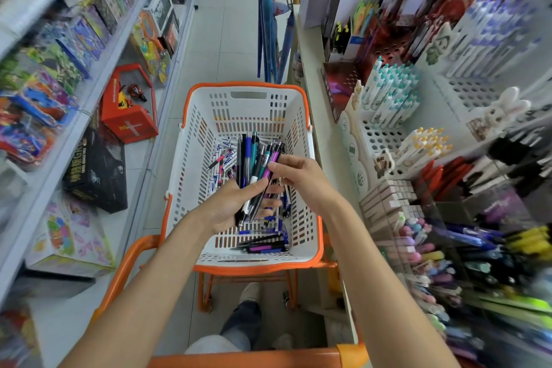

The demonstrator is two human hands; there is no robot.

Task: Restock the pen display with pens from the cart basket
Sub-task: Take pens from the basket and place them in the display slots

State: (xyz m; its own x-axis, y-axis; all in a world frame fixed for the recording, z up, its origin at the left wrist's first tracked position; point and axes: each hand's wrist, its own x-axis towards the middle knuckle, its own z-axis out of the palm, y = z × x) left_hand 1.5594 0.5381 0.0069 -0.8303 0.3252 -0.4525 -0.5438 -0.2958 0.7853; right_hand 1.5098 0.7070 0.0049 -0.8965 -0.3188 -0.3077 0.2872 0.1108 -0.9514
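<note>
A white cart basket (206, 116) with an orange rim sits in front of me, and several loose pens (264, 245) lie on its floor. Over the basket, my left hand (231, 206) grips a bunch of pens (252, 158) that fan upward, black, blue, teal and purple. My right hand (301, 179) reaches in from the right and pinches one of the pens in that bunch between thumb and fingertips. The pen display (388, 104) stands on the right shelf, white perforated holders with rows of upright pens.
Toy boxes fill the left shelves, and a red box (128, 110) and a black box (95, 176) lie on the lowest shelf. Blue umbrellas (268, 33) hang beyond the basket. The orange cart handle (248, 360) crosses the bottom edge. The tiled aisle runs ahead.
</note>
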